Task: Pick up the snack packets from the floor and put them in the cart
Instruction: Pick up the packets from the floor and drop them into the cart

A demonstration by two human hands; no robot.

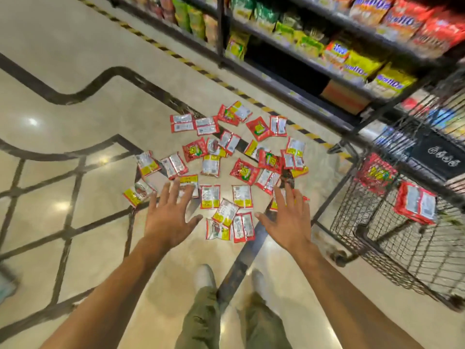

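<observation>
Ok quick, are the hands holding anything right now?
Left hand: open, fingers spread, holding nothing.
Right hand: open, fingers spread, holding nothing.

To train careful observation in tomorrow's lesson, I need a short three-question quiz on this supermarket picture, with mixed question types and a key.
1. True or false: the left hand is gripping a packet.
2. On which side of the person does the wire cart stand? A) left B) right C) behind
3. Fill in: most of the red snack packets lie scattered on the ____.

Key: 1 false, its fingers are spread and it holds nothing; 2 B; 3 floor.
</observation>
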